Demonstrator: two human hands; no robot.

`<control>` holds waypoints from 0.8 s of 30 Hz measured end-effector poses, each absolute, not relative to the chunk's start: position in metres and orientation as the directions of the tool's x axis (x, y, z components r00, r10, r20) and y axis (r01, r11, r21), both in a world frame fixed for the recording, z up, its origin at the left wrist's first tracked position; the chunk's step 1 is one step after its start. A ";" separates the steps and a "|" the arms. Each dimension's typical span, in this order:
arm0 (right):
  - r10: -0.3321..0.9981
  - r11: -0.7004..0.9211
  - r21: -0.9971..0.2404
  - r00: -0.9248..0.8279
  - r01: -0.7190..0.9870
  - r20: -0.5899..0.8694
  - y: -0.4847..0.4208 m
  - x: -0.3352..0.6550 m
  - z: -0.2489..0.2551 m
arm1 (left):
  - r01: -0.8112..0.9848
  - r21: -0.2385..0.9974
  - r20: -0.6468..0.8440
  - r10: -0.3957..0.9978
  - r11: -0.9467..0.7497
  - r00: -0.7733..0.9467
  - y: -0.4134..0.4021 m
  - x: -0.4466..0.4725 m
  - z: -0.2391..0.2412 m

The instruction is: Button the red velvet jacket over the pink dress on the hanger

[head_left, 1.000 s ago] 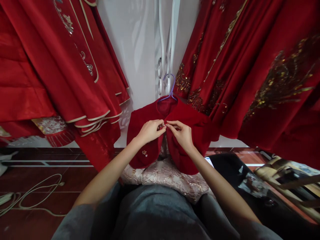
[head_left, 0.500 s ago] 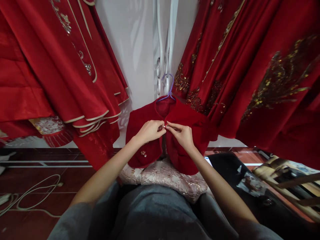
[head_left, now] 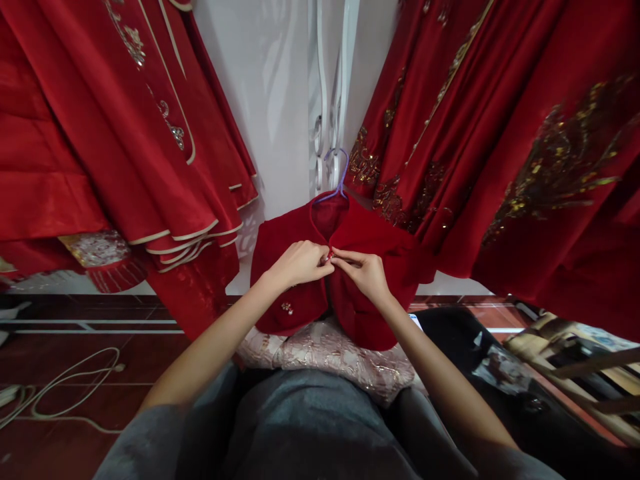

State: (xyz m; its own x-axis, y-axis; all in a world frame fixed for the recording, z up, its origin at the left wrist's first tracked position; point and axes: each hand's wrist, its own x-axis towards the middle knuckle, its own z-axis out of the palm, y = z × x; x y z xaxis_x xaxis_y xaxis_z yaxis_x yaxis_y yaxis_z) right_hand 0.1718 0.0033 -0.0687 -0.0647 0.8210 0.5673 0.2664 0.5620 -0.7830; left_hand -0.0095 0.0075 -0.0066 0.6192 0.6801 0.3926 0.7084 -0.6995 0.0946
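A short red jacket (head_left: 370, 293) hangs in front of me on a purple hanger (head_left: 341, 183), its lower edge resting against the pink brocade cloth (head_left: 325, 350) on my lap. Both my hands meet at the jacket's front opening, below the neckline. My left hand (head_left: 303, 262) is closed in a pinch on the left front edge. From the other side, my right hand (head_left: 364, 269) pinches the right edge with thumb and forefinger. A small shiny clasp (head_left: 329, 257) shows between the fingertips, mostly covered by them. A beaded ornament (head_left: 287, 308) sits low on the jacket's left panel.
Red garments with pale piping (head_left: 200, 167) hang on the left, and red gowns with gold sequins (head_left: 545, 173) on the right. Behind the jacket is a white panel (head_left: 280, 133). A white cable (head_left: 75, 373) lies on the tiled floor; a plastic bag (head_left: 503, 370) lies at right.
My fingertips have shifted slightly at the clasp and press closer together; the left fingers are curled a little more. The jacket has barely moved.
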 end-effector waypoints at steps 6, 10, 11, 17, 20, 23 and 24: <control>0.823 0.559 -0.789 -0.056 0.253 0.565 0.003 0.171 -0.065 | 0.706 0.033 0.377 0.663 -0.708 0.647 0.007 -0.008 -0.008; 0.826 0.556 -0.796 -0.045 0.239 0.562 0.004 0.171 -0.064 | 0.699 0.112 0.417 0.672 -0.707 0.613 0.009 -0.007 -0.015; 0.827 0.553 -0.800 -0.041 0.232 0.560 0.004 0.171 -0.064 | 0.692 0.143 0.427 0.675 -0.707 0.601 0.010 -0.006 -0.017; 0.842 0.536 -0.832 -0.021 0.143 0.539 0.008 0.171 -0.069 | 0.613 0.312 0.466 0.679 -0.726 0.567 0.014 -0.006 -0.024; 0.855 0.518 -0.849 -0.022 0.103 0.518 0.010 0.169 -0.070 | 0.584 0.328 0.478 0.663 -0.743 0.576 0.015 -0.007 -0.025; 0.867 0.499 -0.864 -0.017 0.073 0.499 0.010 0.168 -0.070 | 0.577 0.325 0.484 0.656 -0.749 0.579 0.017 -0.007 -0.026; 0.868 0.495 -0.866 -0.016 0.073 0.495 0.010 0.168 -0.070 | 0.585 0.326 0.482 0.663 -0.742 0.572 0.017 -0.007 -0.027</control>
State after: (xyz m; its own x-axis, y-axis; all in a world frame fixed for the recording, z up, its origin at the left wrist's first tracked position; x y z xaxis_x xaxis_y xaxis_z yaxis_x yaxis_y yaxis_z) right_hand 0.1685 0.0095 -0.0698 -0.0158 0.8685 0.4955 0.0733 0.4952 -0.8657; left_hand -0.0070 0.0168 -0.0271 0.5724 0.6631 0.4824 0.5854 -0.7424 0.3259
